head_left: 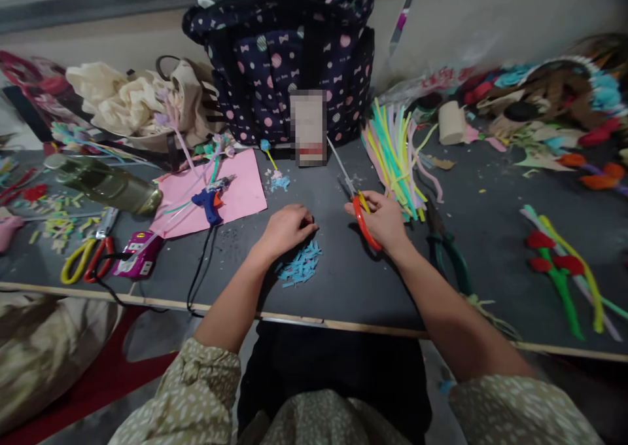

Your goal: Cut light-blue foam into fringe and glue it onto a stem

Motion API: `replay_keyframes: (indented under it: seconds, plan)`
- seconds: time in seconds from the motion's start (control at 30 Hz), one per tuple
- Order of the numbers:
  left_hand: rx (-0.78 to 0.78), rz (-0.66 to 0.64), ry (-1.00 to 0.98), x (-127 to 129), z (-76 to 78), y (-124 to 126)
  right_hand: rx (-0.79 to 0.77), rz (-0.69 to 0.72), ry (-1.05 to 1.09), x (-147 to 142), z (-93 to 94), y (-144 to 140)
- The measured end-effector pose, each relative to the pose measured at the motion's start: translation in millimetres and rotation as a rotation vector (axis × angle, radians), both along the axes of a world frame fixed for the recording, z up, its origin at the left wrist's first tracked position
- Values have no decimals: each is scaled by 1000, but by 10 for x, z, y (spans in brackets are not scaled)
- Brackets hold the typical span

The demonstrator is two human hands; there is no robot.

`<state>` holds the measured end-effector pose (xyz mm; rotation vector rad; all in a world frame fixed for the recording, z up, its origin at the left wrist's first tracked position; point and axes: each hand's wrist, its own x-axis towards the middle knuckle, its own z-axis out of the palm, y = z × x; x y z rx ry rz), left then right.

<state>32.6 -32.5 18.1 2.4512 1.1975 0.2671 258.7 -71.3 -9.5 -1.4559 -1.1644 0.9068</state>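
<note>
From the head view, the right hand [385,219] grips red-and-yellow-handled steel scissors [357,211], blades pointing toward the table's [343,281] far edge. The left hand [287,229] is curled closed just above a heap of pale blue paper snippets [300,267] near the front edge; whether it pinches anything, I cannot tell.

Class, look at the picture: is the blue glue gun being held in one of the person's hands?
No: the glue gun lies on pink paper, while the right hand holds scissors and the left hand rests near blue scraps.
</note>
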Motion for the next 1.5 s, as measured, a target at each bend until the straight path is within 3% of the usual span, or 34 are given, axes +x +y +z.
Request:
replay_keyframes:
  seconds: [0.1, 0.2, 0.5, 0.63, 0.9, 1.07, 1.33, 1.4, 1.5]
  plan:
    - [-37, -10, -52, 2, -20, 9, -4, 7, -51, -5, 0, -4]
    - [-109, 70, -215, 6, -24, 21, -8, 20, -104, -13, -12, -19]
    - [-620, 452, -1149, -50, 29, 160, -8, 79, -480, -63, 96, -155]
    - [-789, 566, -1402, -97, -2, 221, 45, 126, -617, -112, 139, -202]
    - [-892, 624, -1569, -123, -40, 247, 213, 256, -660, -132, 86, -222]
    - [-911, 600, -1626, -129, -54, 249, 153, 252, -672, -173, 154, -285]
    - [-918, 583, -1637, -134, -59, 248, 118, 219, -667, -235, 78, -279]
    - [-926, 537, -1626, -134, -55, 235, 111, 197, -572, -214, 42, -263]
    - [-936, 342, -1550, -109, -23, 173, 119, 182, -385, -169, -22, -237]
